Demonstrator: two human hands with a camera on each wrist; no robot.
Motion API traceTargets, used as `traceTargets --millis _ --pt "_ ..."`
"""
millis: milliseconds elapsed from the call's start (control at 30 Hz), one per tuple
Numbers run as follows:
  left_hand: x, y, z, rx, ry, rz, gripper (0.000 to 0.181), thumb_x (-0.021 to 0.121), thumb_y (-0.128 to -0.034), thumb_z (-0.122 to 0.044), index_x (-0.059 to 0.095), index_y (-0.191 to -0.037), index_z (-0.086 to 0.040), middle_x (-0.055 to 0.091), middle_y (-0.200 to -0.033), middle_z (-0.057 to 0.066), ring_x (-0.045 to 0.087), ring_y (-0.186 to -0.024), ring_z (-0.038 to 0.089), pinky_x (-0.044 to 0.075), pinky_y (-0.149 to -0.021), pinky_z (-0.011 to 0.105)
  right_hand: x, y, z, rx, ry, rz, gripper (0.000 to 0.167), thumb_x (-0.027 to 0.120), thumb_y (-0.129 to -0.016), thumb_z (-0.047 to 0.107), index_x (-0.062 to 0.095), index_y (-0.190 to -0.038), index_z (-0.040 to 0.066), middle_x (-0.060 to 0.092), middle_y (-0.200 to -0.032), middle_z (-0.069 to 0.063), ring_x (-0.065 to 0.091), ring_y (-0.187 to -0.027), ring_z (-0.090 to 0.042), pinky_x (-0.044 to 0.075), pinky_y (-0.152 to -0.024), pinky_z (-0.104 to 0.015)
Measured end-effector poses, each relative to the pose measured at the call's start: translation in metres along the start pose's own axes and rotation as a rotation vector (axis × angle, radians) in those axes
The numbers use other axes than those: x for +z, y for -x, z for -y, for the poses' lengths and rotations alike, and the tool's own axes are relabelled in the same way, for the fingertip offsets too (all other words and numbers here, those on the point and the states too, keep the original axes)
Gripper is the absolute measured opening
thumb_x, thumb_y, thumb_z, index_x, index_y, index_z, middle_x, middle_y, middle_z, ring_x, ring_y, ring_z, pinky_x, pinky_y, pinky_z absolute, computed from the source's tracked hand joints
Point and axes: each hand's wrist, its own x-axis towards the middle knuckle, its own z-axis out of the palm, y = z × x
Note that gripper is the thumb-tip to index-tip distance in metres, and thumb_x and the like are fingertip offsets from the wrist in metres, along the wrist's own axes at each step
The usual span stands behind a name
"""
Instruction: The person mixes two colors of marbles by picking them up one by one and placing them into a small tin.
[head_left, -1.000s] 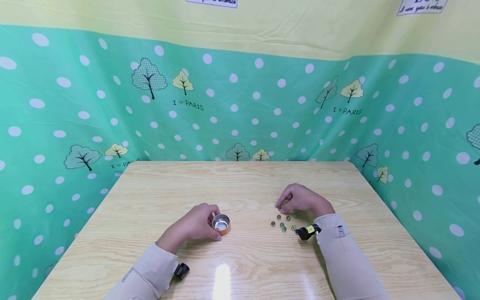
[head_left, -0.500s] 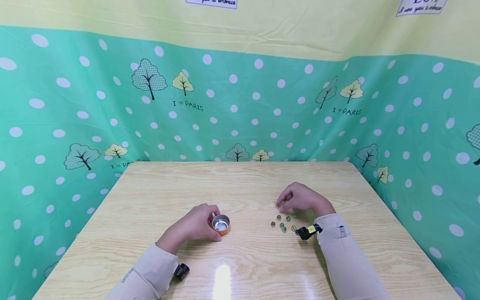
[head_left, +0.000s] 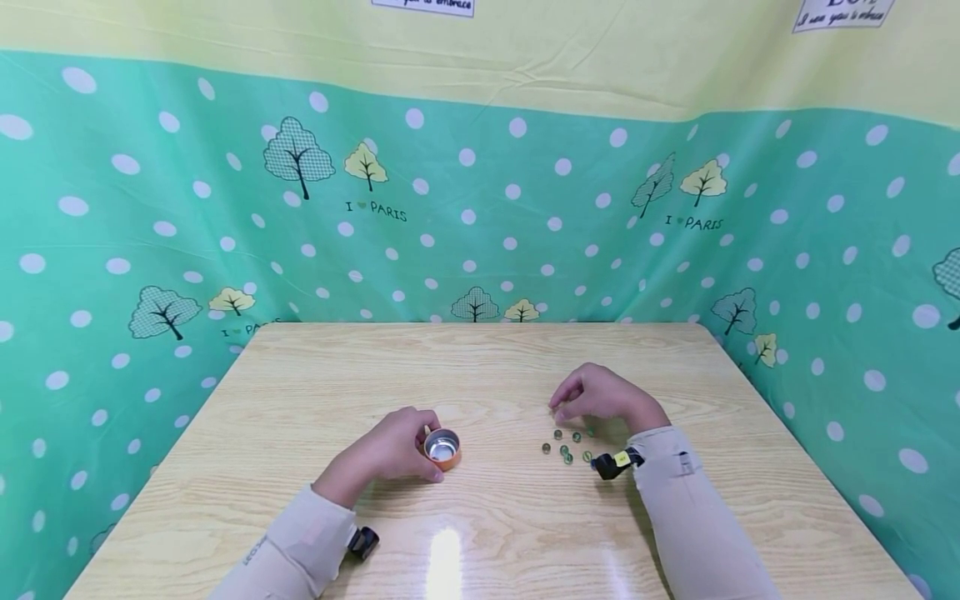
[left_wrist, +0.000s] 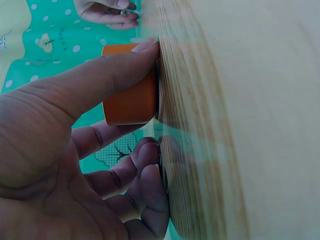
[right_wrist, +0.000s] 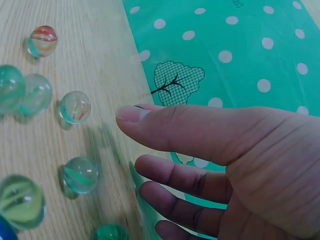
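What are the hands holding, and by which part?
Left hand: the orange, round metal tin, by its outer wall. Right hand: a small, round glass marble, pinched by its sides.

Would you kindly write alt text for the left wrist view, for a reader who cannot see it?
A left hand grips an orange cup on a wood-grain table, seen sideways. Farther off, the right hand pinches a marble, with a green dotted cloth behind.
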Motion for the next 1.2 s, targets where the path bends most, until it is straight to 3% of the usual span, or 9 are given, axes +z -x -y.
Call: traceTargets --millis 400,800,1200 --pt "-0.001 0.002 -0.005 -0.011 -0.004 -0.009 0.05 0.101 -0.0635 -0.023 0.066 -0.098 -0.015 0.062 -0.094 0.004 0.055 -0.085 0.02 0.047 -0.075 0.038 -0.001 0.002 0.013 -0.024 0.002 -0.054 0.014 0.085 -0.085 0.02 0.083 -0.099 0.018 0.069 -0.101 -0.001 0.058 -0.09 -0.021 0.05 -0.076 -0.036" --pt "0.0 0.002 -0.003 -0.012 -0.01 -0.01 0.05 0.101 -0.0636 -0.024 0.066 -0.098 -0.016 0.062 -0.093 0.003 0.055 -0.085 0.019 0.047 -0.074 0.037 -0.001 0.006 0.029 -0.064 0.079 -0.089 0.013 0.084 -0.088 0.026 0.082 -0.1 0.021 0.07 -0.112 0.005 0.06 -0.118 -0.03 0.048 -0.1 -0.053" --pt "0.0 0.002 -0.004 -0.011 -0.003 -0.008 0.05 0.101 -0.0636 -0.024 0.066 -0.099 -0.015 0.062 -0.093 0.004 0.054 -0.085 0.02 0.047 -0.074 0.037 0.003 0.004 0.036 -0.138 0.097 -0.122 0.014 0.083 -0.089 0.029 0.082 -0.101 0.022 0.07 -0.111 0.008 0.063 -0.113 -0.025 0.049 -0.095 -0.047"
